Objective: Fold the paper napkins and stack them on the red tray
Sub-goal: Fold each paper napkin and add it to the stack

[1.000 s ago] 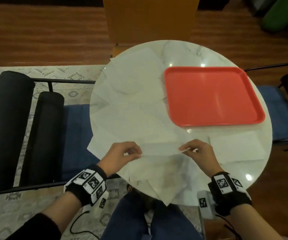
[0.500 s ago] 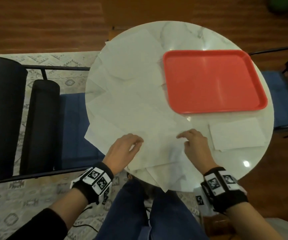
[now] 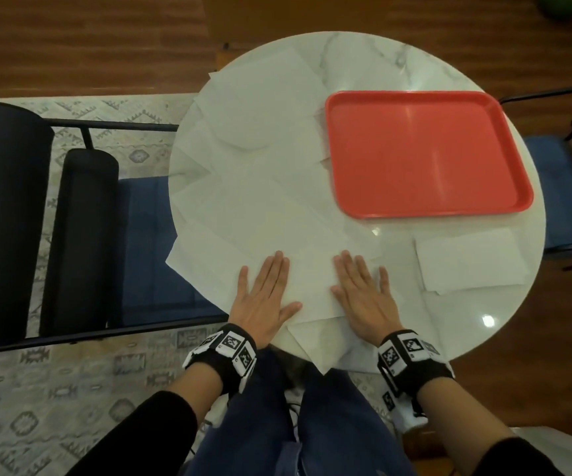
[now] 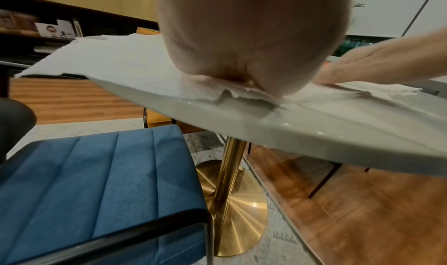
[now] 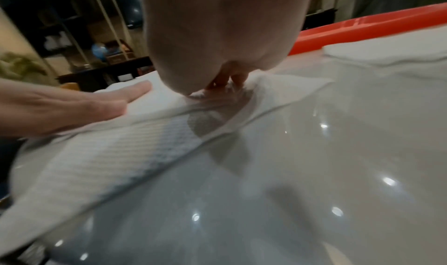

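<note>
Several white paper napkins (image 3: 260, 187) lie spread and overlapping over the left and near part of a round marble table (image 3: 373, 60). My left hand (image 3: 265, 290) and right hand (image 3: 363, 293) both press flat, fingers straight, on a folded napkin (image 3: 312, 286) at the near edge. In the left wrist view the left palm (image 4: 251, 45) bears on the napkin's ragged edge (image 4: 232, 95). The right wrist view shows the right palm (image 5: 217, 39) on the same napkin (image 5: 135, 146). The red tray (image 3: 428, 152) sits at the far right, with nothing on it. One folded napkin (image 3: 470, 262) lies right of my hands.
A blue chair seat (image 3: 147, 249) with black bolsters (image 3: 6, 214) stands left of the table. Another blue seat (image 3: 566, 190) is at the right. A gold pedestal (image 4: 229, 183) carries the table. Some napkin corners (image 3: 315, 355) hang over the near edge above my knees.
One second ago both hands pinched a napkin's edge and lifted it. They brought it down over the sheet and now lie flat on it, fingers straight.
</note>
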